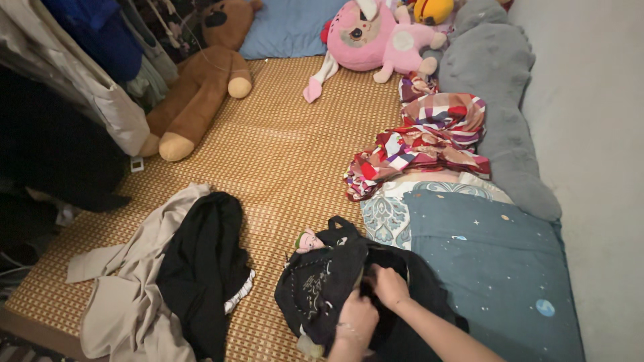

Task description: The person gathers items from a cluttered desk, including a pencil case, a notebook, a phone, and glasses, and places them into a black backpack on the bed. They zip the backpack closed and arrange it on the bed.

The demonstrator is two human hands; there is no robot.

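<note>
At the bottom centre of the frame both hands work at a black bag (320,281) with pale printed markings and a small pink charm on its upper left edge. The left hand (357,320) is curled shut on the bag's near edge, fingers gripping the fabric; the right hand (389,287) is pinched closed on dark cloth at the mouth of the bag, though what lies under its fingers is too dark to tell. The bag rests on the woven straw mat (288,147), just beside a blue star-printed quilt (496,268) at lower right. As I judge it, the loose bag could slump or tip while being handled, since only soft fabric holds it up, and the charm could snag. To the lower left lie a beige garment (124,302) and a black garment (201,261) heaped over it, near enough to get caught up. Further up, right of centre, sits a folded red plaid cloth (429,137), touching a long grey cushion (503,107). At the upper left a brown teddy bear (201,80) leans by hanging clothes; at top centre a pink plush toy (369,33) rests by a blue pillow (288,27).
</note>
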